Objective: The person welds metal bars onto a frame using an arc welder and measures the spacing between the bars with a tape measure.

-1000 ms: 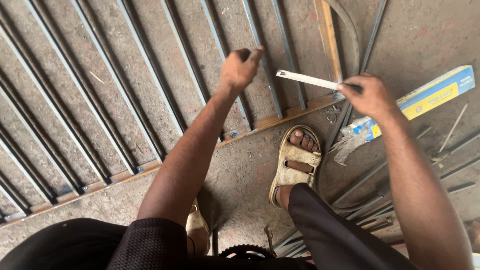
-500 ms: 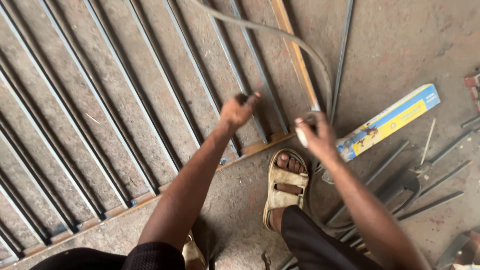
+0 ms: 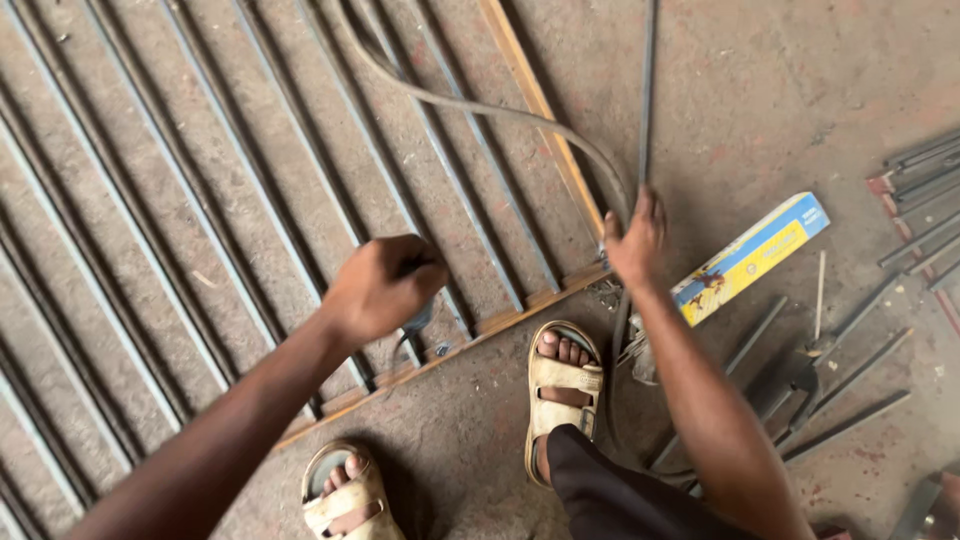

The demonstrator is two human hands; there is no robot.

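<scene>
My left hand (image 3: 380,288) is a closed fist over the near edge of a steel bar grille (image 3: 200,200) lying on the concrete floor. A small dark object (image 3: 418,320) pokes out below its fingers. My right hand (image 3: 636,238) is at the grille's right corner, by the rust-coloured frame bar (image 3: 540,110). A grey cable (image 3: 480,105) curves down from the top, passes between its thumb and fingers, and carries on past my right sandalled foot (image 3: 562,385). A thin rod (image 3: 648,90) runs up from just above that hand.
A long blue and yellow box (image 3: 752,255) lies right of my right hand. Loose steel rods (image 3: 845,370) and offcuts are scattered at the right edge. My left sandalled foot (image 3: 345,495) stands below the grille's frame.
My left hand has drawn back toward me and closed into a fist. The white stick seen in my right hand a second ago is gone; that hand now sits on the cable.
</scene>
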